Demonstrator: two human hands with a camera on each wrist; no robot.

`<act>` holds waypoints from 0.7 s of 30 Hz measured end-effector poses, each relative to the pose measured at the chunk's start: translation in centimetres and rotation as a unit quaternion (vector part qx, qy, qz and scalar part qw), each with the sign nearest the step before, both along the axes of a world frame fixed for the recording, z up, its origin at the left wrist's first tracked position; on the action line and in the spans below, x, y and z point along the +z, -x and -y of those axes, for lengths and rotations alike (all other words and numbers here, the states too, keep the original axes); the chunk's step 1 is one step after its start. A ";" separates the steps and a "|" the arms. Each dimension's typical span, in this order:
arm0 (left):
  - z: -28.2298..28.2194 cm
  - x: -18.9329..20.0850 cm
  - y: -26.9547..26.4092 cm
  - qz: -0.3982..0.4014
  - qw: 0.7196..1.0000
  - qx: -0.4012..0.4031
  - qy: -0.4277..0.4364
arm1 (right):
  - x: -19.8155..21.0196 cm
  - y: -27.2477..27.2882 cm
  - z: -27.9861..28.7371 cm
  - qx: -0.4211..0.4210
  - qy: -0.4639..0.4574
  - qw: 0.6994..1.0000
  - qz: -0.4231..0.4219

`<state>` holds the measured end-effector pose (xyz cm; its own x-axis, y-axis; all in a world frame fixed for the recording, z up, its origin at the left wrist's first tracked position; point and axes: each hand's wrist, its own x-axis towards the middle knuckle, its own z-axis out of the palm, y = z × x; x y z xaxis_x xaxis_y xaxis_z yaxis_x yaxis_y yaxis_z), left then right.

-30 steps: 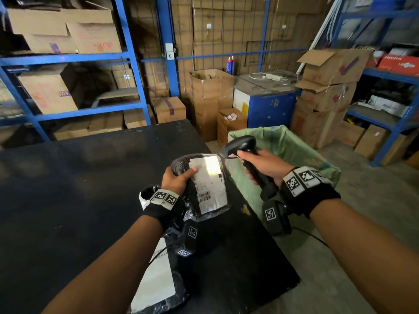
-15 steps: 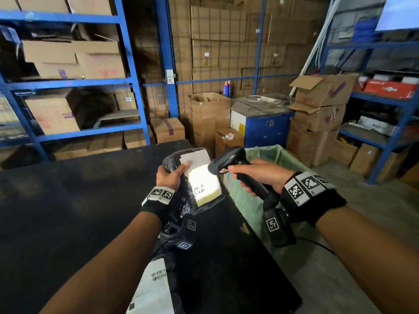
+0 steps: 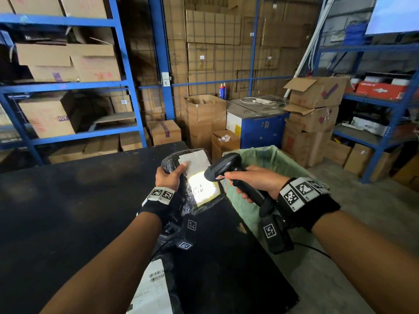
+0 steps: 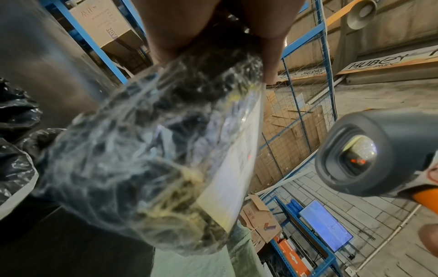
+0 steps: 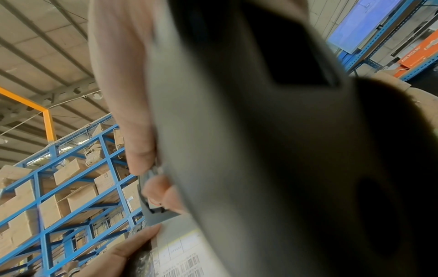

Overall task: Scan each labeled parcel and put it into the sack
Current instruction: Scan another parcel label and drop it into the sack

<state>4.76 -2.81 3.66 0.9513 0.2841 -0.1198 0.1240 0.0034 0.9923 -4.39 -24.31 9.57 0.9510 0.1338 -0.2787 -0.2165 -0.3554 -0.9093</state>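
My left hand (image 3: 170, 175) grips a black plastic-wrapped parcel (image 3: 190, 196) (image 4: 132, 168), thumb on its white label (image 3: 197, 165) (image 5: 180, 251), holding it up over the black table's right edge. My right hand (image 3: 254, 180) grips a black handheld scanner (image 3: 229, 168) (image 4: 369, 155) (image 5: 249, 150) by the handle, its head aimed at the label from just to the right. A bright patch of scanner light falls on the barcode (image 3: 201, 189). The green sack (image 3: 267, 159) stands open below and right of both hands.
A second labeled black parcel (image 3: 154, 288) lies on the black table (image 3: 68, 211) near my left forearm. More black bags (image 4: 14, 142) sit beside it. Blue shelving (image 3: 127, 85) with cardboard boxes (image 3: 204, 123) rings the area. Concrete floor (image 3: 374, 211) lies to the right.
The scanner has moved left, closer to the parcel, and its light now falls on the barcode. The left hand has tilted the parcel up towards it.
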 end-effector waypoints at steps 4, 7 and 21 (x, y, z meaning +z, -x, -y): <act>0.0 -0.1 0.2 -0.003 1.000 0.014 0.009 | -0.3 -0.1 0.0 0.002 0.007 1.000 -0.005; -0.1 -0.2 0.3 -0.010 1.000 0.018 0.013 | -0.6 -0.3 -0.1 0.003 0.011 1.000 -0.008; -0.9 -0.7 1.2 -0.031 0.999 0.012 0.044 | -5.1 -0.3 1.5 -0.030 -0.007 1.000 0.002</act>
